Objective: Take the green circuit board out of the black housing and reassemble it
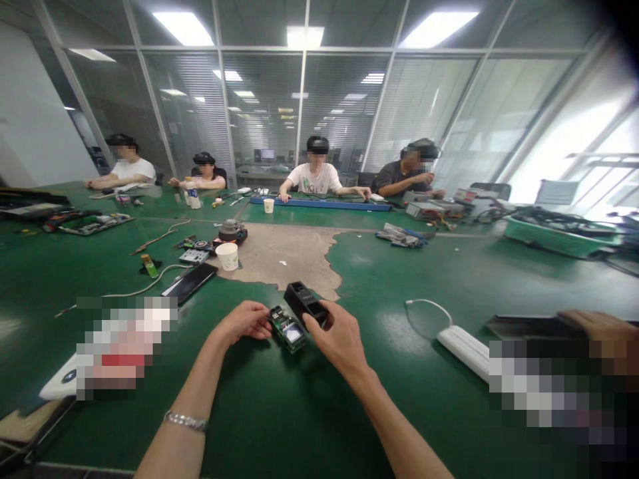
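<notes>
— What do you have in your left hand (249,322)?
— Your fingers grip the circuit board (289,332) by its edge.
— And your right hand (343,336)?
— Its fingers are closed around the black casing (302,299), just beside the board, in front of you at the green counter (279,412). A paper cup (227,258) stands farther off.

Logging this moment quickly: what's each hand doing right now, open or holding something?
Left hand: closed at one end of the circuit board, holding it.
Right hand: closed around the black case, holding it.
</notes>
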`<control>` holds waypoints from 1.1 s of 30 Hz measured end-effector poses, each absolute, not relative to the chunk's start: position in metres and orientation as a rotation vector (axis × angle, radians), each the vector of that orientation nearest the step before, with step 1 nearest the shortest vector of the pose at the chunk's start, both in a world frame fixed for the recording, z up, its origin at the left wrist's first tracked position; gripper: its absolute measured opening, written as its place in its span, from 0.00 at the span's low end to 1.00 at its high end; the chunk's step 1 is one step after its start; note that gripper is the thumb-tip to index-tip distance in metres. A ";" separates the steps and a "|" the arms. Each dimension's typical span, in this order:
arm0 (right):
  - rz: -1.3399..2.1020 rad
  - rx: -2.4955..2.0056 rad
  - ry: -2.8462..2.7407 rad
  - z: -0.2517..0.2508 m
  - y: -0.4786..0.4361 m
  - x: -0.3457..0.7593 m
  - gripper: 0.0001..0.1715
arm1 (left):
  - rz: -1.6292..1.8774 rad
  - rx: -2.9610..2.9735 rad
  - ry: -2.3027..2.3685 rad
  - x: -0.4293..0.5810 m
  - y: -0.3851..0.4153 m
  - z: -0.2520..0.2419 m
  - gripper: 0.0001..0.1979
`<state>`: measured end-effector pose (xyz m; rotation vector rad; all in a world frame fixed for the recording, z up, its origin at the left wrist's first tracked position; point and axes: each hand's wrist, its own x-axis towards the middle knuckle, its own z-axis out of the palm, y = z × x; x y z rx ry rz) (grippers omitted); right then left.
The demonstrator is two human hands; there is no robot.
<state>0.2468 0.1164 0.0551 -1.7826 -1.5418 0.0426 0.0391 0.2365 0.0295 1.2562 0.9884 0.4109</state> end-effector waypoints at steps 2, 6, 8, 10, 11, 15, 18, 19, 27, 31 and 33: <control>0.041 -1.687 -1.561 0.059 0.112 0.237 0.17 | 0.413 1.252 0.985 0.039 0.236 0.029 0.18; 0.030 -1.654 -1.627 0.060 0.106 0.223 0.18 | 0.423 1.246 0.985 0.040 0.235 0.031 0.17; 0.027 -1.671 -1.641 0.058 0.105 0.220 0.18 | 0.424 1.245 0.986 0.040 0.233 0.032 0.17; 0.033 -1.682 -1.648 0.057 0.105 0.219 0.18 | 0.422 1.246 0.989 0.040 0.233 0.033 0.17; 0.038 -1.682 -1.652 0.056 0.105 0.219 0.18 | 0.422 1.245 0.990 0.040 0.232 0.034 0.18; 0.037 -1.686 -1.678 0.056 0.105 0.215 0.20 | 0.422 1.252 0.991 0.041 0.232 0.035 0.17; 0.024 -1.720 -1.712 0.056 0.103 0.212 0.21 | 0.415 1.277 1.043 0.041 0.233 0.036 0.17; 0.023 -1.737 -1.725 0.055 0.103 0.211 0.20 | 0.418 1.285 1.070 0.040 0.234 0.036 0.16; 0.072 -1.901 -1.805 0.047 0.101 0.209 0.20 | 0.494 1.376 1.123 0.036 0.240 0.028 0.17; 0.104 -1.882 -1.796 0.046 0.100 0.211 0.27 | 0.482 1.392 1.078 0.036 0.241 0.025 0.19; 0.108 -1.864 -1.784 0.047 0.100 0.212 0.28 | 0.476 1.387 1.080 0.037 0.240 0.027 0.19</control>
